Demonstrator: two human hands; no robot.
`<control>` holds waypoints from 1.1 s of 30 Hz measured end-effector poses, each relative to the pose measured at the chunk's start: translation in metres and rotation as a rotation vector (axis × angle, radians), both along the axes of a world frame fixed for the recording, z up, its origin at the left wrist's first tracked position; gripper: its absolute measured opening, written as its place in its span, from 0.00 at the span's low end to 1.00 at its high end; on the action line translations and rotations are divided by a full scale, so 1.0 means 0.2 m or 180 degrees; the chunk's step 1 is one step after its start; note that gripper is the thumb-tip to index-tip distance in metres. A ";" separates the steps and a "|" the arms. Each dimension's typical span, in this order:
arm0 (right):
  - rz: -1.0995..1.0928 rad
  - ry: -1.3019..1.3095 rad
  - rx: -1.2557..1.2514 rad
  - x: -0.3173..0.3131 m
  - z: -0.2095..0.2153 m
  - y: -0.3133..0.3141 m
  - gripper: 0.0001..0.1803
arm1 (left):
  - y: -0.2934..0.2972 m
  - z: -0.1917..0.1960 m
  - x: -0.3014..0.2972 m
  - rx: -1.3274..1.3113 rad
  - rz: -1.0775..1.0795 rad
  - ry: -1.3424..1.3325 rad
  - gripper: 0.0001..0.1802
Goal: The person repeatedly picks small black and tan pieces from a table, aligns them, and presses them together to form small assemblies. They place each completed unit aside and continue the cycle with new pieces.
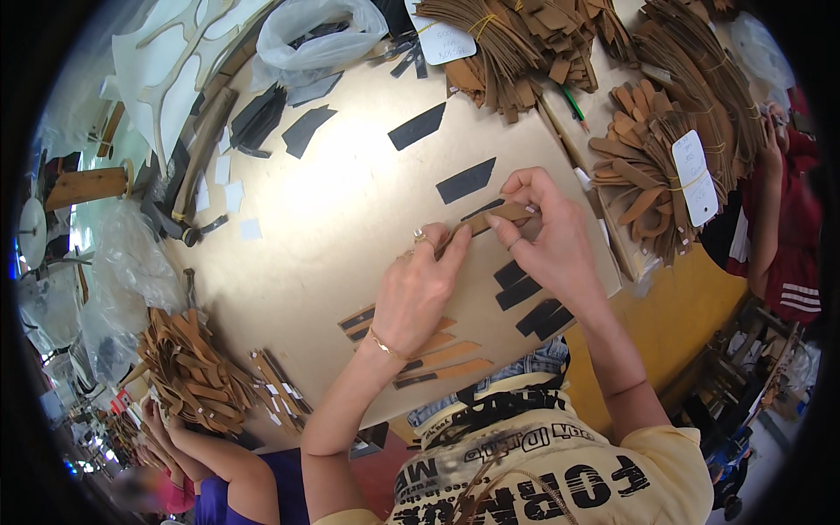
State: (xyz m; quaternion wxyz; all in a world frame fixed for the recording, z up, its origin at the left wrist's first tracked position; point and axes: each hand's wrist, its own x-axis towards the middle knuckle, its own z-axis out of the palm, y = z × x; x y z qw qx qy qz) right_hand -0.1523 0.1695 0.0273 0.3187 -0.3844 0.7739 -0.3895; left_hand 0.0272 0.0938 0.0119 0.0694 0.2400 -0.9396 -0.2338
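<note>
Over the middle of the table, a short brown leather strap [486, 220] is stretched between my hands. My left hand [413, 293] pinches its near-left end, and my right hand [553, 234] grips the far-right end between thumb and fingers. Along the strap's far edge shows a narrow dark strip [481, 210]; whether it is attached, I cannot tell. A slanted black piece [466, 180] lies just beyond my fingers. Beside my right wrist are several black pieces [518, 285]. Brown strips with black patches [446, 359] lie partly under my left forearm.
Bundled brown straps [647, 166] with white tags fill the right side, another bundle [188, 372] the lower left. A clear plastic bag [319, 35] and a wooden-handled hammer [206, 157] lie at the far left. Other people sit at both sides; a green pen [573, 105] is far right.
</note>
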 end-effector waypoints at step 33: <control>-0.0032 0.0584 -0.0737 -0.04 -0.08 0.09 0.09 | 0.03 0.02 -0.03 -0.0011 0.0252 0.0017 0.30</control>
